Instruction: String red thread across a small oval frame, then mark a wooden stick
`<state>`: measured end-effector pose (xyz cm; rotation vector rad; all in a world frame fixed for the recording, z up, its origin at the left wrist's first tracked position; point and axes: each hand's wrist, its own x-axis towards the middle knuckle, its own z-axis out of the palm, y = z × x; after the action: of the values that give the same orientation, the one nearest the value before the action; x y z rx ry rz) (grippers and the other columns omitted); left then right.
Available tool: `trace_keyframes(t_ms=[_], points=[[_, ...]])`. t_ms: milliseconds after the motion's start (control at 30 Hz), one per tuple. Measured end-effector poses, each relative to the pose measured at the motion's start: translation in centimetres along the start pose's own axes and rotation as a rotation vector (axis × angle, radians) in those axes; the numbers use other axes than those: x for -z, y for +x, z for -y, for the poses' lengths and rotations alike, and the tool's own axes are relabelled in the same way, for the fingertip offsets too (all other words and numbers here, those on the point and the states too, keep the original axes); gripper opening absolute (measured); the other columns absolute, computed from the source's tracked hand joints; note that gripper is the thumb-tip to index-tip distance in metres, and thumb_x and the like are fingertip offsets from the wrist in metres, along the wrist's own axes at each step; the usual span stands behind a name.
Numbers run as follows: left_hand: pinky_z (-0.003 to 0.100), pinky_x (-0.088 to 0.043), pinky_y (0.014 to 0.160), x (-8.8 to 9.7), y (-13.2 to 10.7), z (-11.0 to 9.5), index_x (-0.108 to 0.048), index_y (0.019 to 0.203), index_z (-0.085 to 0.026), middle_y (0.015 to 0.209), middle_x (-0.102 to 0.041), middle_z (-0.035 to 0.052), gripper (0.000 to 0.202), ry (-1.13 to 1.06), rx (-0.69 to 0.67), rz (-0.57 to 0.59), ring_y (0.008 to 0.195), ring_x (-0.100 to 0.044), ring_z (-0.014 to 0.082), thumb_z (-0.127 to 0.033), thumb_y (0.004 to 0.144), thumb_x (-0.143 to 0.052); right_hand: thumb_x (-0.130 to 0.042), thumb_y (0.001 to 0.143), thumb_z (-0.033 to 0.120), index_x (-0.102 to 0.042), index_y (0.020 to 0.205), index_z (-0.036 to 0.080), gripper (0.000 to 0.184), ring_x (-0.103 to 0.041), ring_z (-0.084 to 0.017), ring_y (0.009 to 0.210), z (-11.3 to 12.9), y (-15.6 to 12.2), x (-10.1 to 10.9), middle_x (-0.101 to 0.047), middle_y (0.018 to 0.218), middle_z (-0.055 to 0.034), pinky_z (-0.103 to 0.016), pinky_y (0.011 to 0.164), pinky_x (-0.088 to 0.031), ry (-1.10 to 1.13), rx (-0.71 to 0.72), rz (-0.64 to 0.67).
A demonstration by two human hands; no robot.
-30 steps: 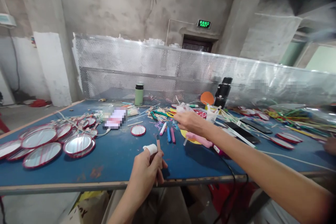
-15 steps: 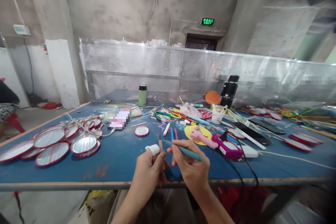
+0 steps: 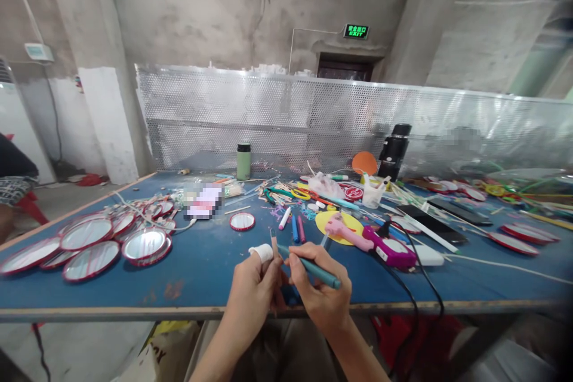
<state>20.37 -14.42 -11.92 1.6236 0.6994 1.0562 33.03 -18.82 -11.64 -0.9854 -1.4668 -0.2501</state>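
My left hand (image 3: 253, 295) is closed round a thin flat wooden stick (image 3: 273, 243) that stands upright near the front edge of the blue table (image 3: 197, 268). Its thumb wears a white wrapping (image 3: 261, 252). My right hand (image 3: 319, 295) grips a teal marker pen (image 3: 308, 266) and holds its tip against the stick. Both hands are close together, just above the table's near edge.
Several round red-rimmed mirrors (image 3: 89, 245) lie at the left. A pink glue gun (image 3: 371, 243) with a black cord lies to the right, with loose markers (image 3: 293, 227), sticks, a green flask (image 3: 243, 161) and a black bottle (image 3: 394, 142) behind. A perforated metal screen (image 3: 313, 119) backs the table.
My right hand was stretched far out among the clutter; it has come back with the teal marker and now holds its tip to the stick. The left hand has stayed in place.
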Motion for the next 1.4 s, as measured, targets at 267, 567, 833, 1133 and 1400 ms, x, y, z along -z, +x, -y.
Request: trace_keyframes(t_ms=[267,567,833,1133,1400], points=[[0.021,-0.042,0.039,-0.04,0.06,-0.02,-0.056,0.073,-0.021,0.048,-0.057,-0.0039,0.034,0.001,-0.017,-0.019,0.038,-0.057,0.0145,-0.049,0.090,-0.055,-0.059,0.090,0.013,-0.066,0.094,0.021,0.011,-0.064,-0.010,0.057,0.07,0.11,0.06,-0.068,0.075,0.0009,-0.021,0.057,-0.053,-0.033,0.053,0.027],[0.020,-0.041,0.037,-0.10,-0.04,-0.17,-0.054,0.072,-0.021,0.046,-0.055,-0.0042,0.034,-0.017,0.009,-0.002,0.035,-0.055,0.0136,-0.050,0.089,-0.053,-0.059,0.090,0.011,-0.066,0.095,0.021,0.013,-0.064,-0.010,0.059,-0.03,0.14,0.00,-0.068,0.076,0.0012,-0.021,0.060,-0.053,-0.022,0.067,0.037],[0.021,-0.043,0.038,-0.08,-0.05,0.08,-0.053,0.074,-0.021,0.049,-0.055,-0.0044,0.033,0.018,-0.005,0.010,0.037,-0.057,0.0140,-0.048,0.092,-0.050,-0.059,0.089,0.010,-0.066,0.095,0.020,0.014,-0.066,-0.011,0.062,0.06,0.17,0.02,-0.069,0.077,0.0008,-0.020,0.061,-0.053,-0.020,0.070,0.040],[0.020,-0.041,0.038,-0.09,0.11,-0.14,-0.055,0.073,-0.020,0.047,-0.056,-0.0039,0.034,0.019,0.004,0.002,0.036,-0.055,0.0135,-0.048,0.090,-0.052,-0.059,0.090,0.010,-0.066,0.095,0.021,0.013,-0.064,-0.010,0.060,-0.31,-0.03,0.03,-0.067,0.076,0.0015,-0.020,0.060,-0.052,-0.050,0.054,0.011],[0.022,-0.041,0.038,-0.11,0.11,0.50,-0.054,0.072,-0.021,0.047,-0.055,-0.0041,0.035,0.018,-0.018,-0.004,0.037,-0.055,0.0150,-0.051,0.091,-0.052,-0.059,0.090,0.010,-0.065,0.096,0.021,0.014,-0.066,-0.010,0.065,-0.07,0.06,0.10,-0.068,0.078,0.0010,-0.019,0.063,-0.053,-0.026,0.082,0.047]])
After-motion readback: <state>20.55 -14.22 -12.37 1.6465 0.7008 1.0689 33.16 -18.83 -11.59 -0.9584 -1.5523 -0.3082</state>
